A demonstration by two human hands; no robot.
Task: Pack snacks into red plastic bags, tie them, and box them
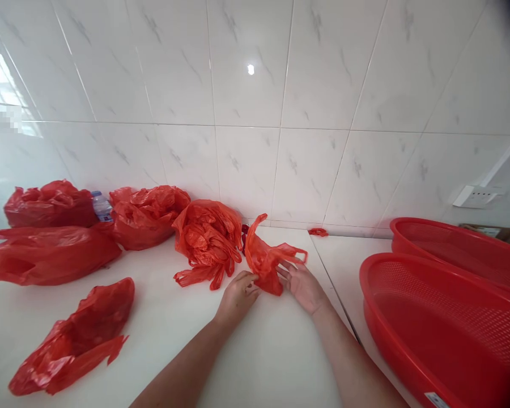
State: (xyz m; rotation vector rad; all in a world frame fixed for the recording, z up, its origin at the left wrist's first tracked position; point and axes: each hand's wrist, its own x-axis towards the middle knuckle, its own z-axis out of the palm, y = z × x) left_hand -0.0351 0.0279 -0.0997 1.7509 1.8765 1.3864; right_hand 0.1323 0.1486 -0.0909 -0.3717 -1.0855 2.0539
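Observation:
A thin red plastic bag (266,258) with handle loops lies crumpled between my two hands on the white table. My left hand (238,294) pinches its lower left edge between thumb and fingers. On the other side, my right hand (301,286) has its fingers apart and reaches against the bag's right part; some fingertips are hidden behind the plastic. Just left of the bag sits a heap of crumpled red plastic bags (210,232).
More red bags (148,212) stand along the tiled wall at left, with a plastic bottle (102,207) among them. An open red bag (76,340) lies front left. Two red perforated baskets (378,266) stand at right, near a wall socket (476,196). A seam (338,294) crosses the table.

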